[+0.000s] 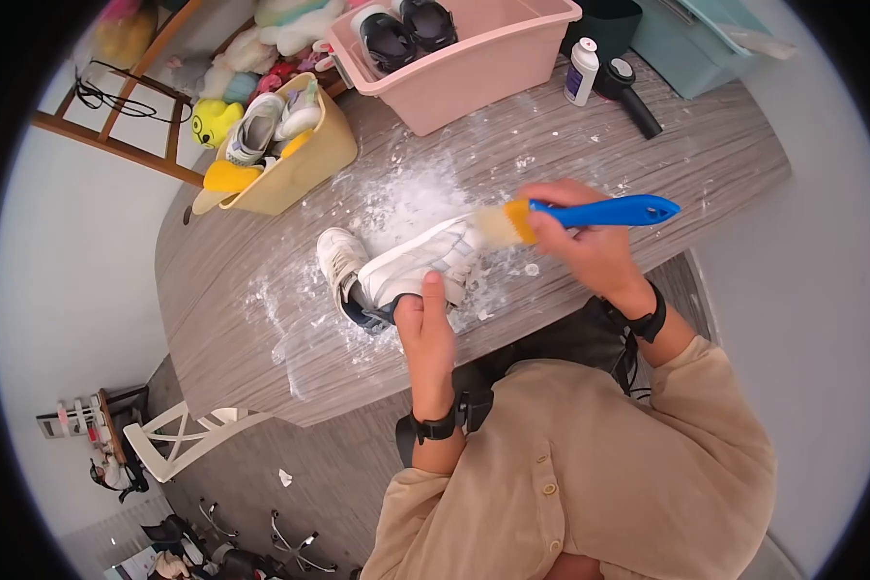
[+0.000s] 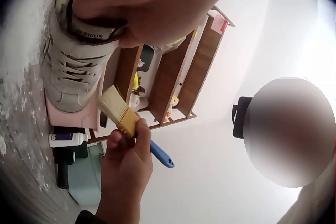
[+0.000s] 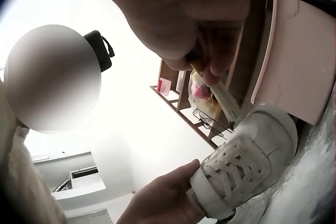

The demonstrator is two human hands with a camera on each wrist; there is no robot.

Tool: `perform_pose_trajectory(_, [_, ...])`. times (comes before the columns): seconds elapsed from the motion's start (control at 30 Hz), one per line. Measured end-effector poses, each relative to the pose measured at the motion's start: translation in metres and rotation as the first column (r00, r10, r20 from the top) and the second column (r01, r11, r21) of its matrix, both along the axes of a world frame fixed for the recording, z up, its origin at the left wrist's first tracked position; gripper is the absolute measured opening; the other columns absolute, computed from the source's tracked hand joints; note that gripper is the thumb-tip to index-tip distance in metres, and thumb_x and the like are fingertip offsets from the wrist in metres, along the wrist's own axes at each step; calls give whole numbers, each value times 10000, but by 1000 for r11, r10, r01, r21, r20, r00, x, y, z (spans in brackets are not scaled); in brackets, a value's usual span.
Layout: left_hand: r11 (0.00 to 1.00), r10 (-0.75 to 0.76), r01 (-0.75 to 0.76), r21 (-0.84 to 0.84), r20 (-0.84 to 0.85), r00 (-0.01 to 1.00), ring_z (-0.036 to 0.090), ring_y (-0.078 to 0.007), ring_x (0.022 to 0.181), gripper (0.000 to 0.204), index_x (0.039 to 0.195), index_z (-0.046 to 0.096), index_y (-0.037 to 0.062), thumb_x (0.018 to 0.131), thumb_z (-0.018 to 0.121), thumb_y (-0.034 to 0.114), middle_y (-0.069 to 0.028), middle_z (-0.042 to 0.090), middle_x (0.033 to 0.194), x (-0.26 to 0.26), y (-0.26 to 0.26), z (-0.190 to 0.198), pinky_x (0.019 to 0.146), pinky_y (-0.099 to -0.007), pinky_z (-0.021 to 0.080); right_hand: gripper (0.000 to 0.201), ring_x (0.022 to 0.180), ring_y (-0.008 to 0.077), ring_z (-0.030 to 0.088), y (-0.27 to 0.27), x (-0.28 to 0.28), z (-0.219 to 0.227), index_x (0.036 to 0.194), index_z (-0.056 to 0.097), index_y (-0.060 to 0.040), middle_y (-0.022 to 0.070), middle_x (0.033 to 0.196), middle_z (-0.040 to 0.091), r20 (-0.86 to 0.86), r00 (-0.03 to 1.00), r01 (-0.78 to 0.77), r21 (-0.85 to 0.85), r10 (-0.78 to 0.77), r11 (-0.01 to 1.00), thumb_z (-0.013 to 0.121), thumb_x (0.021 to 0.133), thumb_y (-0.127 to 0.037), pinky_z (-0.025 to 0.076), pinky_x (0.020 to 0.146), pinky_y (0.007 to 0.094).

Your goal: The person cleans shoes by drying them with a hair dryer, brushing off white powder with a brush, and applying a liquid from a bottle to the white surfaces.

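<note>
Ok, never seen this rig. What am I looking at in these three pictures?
No robot: one person working bare-handed. The head picture comes from a camera worn on the head, looking down; the other two come from cameras on each wrist, so the near hand looms large at the top.

The left hand holds a white shoe; the right hand grips a brush with a blue handle, bristles near the toe.

On the table are a second white shoe, scattered white powdery residue, a yellow basket, a pink tub and a white bottle.
</note>
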State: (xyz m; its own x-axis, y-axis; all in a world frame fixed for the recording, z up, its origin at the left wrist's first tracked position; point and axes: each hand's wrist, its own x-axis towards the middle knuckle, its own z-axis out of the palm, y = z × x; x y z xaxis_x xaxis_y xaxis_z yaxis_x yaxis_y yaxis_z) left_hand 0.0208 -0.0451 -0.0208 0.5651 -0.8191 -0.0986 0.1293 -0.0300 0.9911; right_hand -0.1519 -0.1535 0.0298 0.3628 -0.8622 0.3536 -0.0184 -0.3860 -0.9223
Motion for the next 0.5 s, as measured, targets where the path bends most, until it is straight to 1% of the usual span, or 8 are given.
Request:
perform_pose_trajectory(0.03, [1000,-13,12,28,37,999,357,-53,610,340,722,546,-16,954,523,232,32,456,631,-1,0,0,523,-236,306,209,689,131,582,3,5,2,1008,648,-22,75,843,634,-3,999,-40,-24,40,999,635,817,-107,455,596,266])
perform_pose_trajectory(0.1, [999,-29,31,-9,149,988,353,-57,599,336,724,551,-26,952,521,219,29,452,616,-13,-2,12,514,-243,307,221,628,117,573,8,14,5,1023,642,-15,78,842,620,-13,993,-122,-72,121,990,621,823,-104,450,563,252])
perform_pose_trajectory(0.2, [1000,-18,20,-8,210,978,354,-65,587,319,745,565,-41,950,518,199,23,455,603,-17,2,24,505,-252,309,217,641,103,572,6,20,5,1006,647,-14,72,842,631,-99,985,-148,-81,140,986,628,812,-108,447,572,243])
perform_pose_trajectory(0.23, [1000,-6,6,2,212,977,355,-67,584,312,755,571,-46,949,517,192,21,458,599,-15,4,26,503,-255,310,213,660,102,573,1,18,3,999,649,-15,70,845,636,-168,980,-116,-28,110,993,630,809,-108,449,583,246])
perform_pose_trajectory(0.3, [1000,-12,6,21,300,954,354,-68,584,296,772,579,-53,946,518,179,16,466,607,-10,9,28,500,-257,307,206,697,102,576,-14,8,1,986,654,-16,67,849,646,-313,948,-44,69,64,997,633,803,-108,454,606,253])
perform_pose_trajectory(0.33, [1000,-15,5,29,341,940,354,-68,585,288,780,583,-57,944,519,172,14,470,611,-8,10,28,498,-257,306,193,728,98,578,-17,4,5,974,659,-20,59,862,653,-329,943,-13,76,38,997,638,810,-118,451,619,251])
perform_pose_trajectory(0.43, [998,-34,20,56,270,962,405,-76,597,254,832,599,-74,929,530,151,-7,518,624,-4,9,28,533,-253,356,193,726,96,582,-18,1,7,979,659,-23,46,860,655,-170,985,-18,81,31,997,639,816,-125,455,628,246])
perform_pose_trajectory(0.5, [1000,6,-1,-15,314,949,447,-85,615,234,849,610,-79,909,544,137,-27,560,645,-13,4,32,568,-256,393,194,732,98,586,-7,6,19,980,659,-19,41,856,656,-155,979,-126,64,135,990,637,821,-128,461,642,245])
